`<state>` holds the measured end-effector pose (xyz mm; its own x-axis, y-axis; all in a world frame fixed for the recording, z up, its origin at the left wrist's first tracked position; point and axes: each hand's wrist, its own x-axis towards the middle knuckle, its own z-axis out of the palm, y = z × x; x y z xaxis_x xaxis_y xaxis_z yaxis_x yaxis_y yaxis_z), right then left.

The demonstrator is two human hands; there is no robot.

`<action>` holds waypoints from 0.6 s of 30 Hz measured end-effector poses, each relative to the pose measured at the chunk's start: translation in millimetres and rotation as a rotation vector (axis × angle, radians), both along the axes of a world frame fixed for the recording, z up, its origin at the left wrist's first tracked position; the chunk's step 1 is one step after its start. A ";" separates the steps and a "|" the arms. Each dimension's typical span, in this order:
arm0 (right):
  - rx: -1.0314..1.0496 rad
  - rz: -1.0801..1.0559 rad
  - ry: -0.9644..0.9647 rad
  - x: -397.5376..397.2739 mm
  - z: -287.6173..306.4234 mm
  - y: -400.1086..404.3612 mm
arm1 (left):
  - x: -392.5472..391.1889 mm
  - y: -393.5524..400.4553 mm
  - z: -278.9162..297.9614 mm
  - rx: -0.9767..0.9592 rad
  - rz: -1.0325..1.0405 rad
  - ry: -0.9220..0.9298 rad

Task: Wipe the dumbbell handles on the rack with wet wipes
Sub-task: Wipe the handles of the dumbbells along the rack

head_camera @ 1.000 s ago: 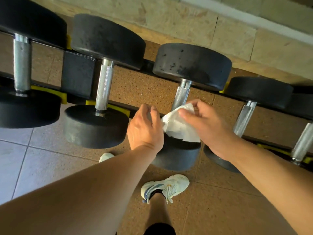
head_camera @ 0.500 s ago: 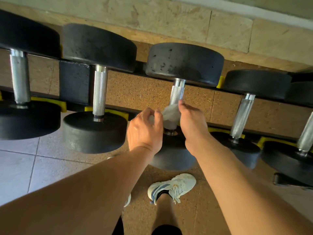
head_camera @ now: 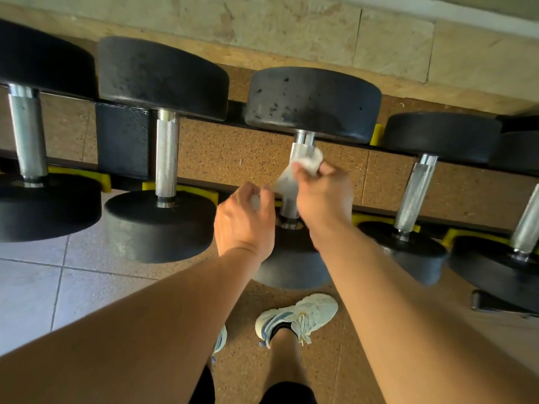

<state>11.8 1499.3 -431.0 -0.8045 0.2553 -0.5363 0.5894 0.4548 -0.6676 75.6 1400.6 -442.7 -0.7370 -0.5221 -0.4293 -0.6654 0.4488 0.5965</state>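
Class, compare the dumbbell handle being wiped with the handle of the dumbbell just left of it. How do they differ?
The wiped handle is mostly covered by the right hand and the white wipe; the left neighbour's handle is bare and untouched. The wiped handle tilts rightward toward its far end, while the neighbour's runs nearly straight. Both are knurled silver metal between black weights.

Black round-headed dumbbells with knurled silver handles lie side by side on the rack (head_camera: 204,186) across the upper half of the frame. A crumpled white wet wipe (head_camera: 306,163) is wrapped around the upper part of the centre dumbbell's handle (head_camera: 302,148).
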 end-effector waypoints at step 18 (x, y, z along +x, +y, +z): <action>0.050 -0.027 0.025 -21.9 3.0 -2.5 | 0.0 0.1 -1.5 0.013 0.012 0.016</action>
<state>-10.1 1496.9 -428.0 -0.8100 0.3033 -0.5019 0.5853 0.4719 -0.6594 75.6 1400.7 -444.2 -0.7375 -0.5255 -0.4242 -0.6609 0.4326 0.6132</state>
